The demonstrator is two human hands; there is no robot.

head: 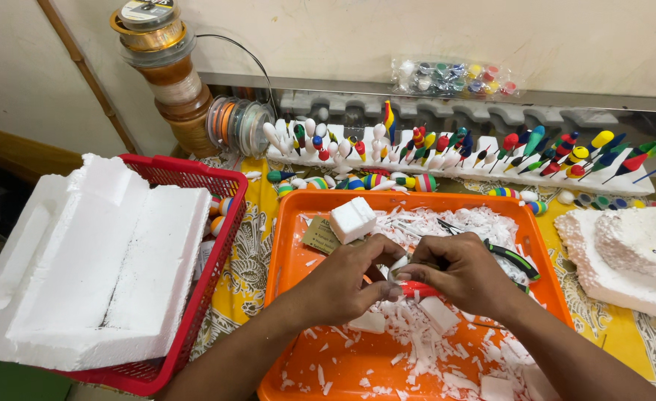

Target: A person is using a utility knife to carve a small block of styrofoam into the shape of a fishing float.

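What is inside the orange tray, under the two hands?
The orange tray holds white foam shavings, a white foam block, and green-handled pliers. The left hand and right hand cover most of a red-handled tool and the small piece between them.

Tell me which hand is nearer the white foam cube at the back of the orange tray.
Left. The left hand sits just below the foam cube, apart from it; the right hand is farther off to the cube's right, over the orange tray.
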